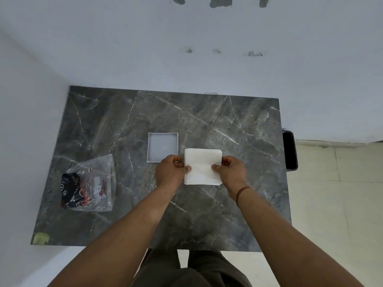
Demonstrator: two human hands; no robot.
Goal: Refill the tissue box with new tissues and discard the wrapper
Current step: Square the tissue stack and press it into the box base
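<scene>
A square stack of white tissues (202,162) is held just above the grey marble table (228,125), near its middle. My left hand (171,171) grips the stack's left edge and my right hand (231,169) grips its right edge. An open, empty white square tissue box (163,147) lies on the table just to the left and slightly beyond the stack; my left hand covers its near right corner. The clear plastic wrapper (91,184), with red and black print, lies crumpled at the table's left side.
A black bin (290,150) stands on the floor past the table's right edge. White walls close in behind and to the left of the table. A patch of green tape (41,238) marks the near left corner.
</scene>
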